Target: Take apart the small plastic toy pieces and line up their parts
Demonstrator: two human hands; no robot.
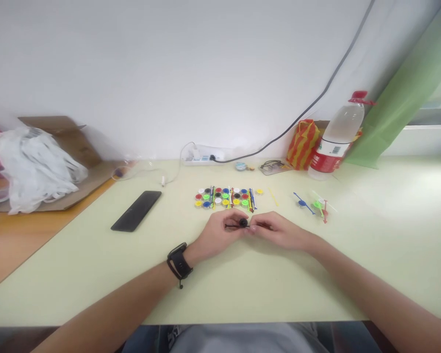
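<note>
My left hand is closed around a small round black disc with a thin black arrow-shaped pointer across it. My right hand pinches the pointer's other end, close beside the disc. Just beyond my hands lie rows of small coloured discs, with bundles of thin coloured pointers between them. A yellow disc and a yellow pointer lie apart. To the right are a blue disc with a blue pointer, a green one and a red one.
A black phone lies on the left of the pale table. White plastic bags and cardboard are at far left. A power strip runs along the wall; a large bottle and striped bag stand back right.
</note>
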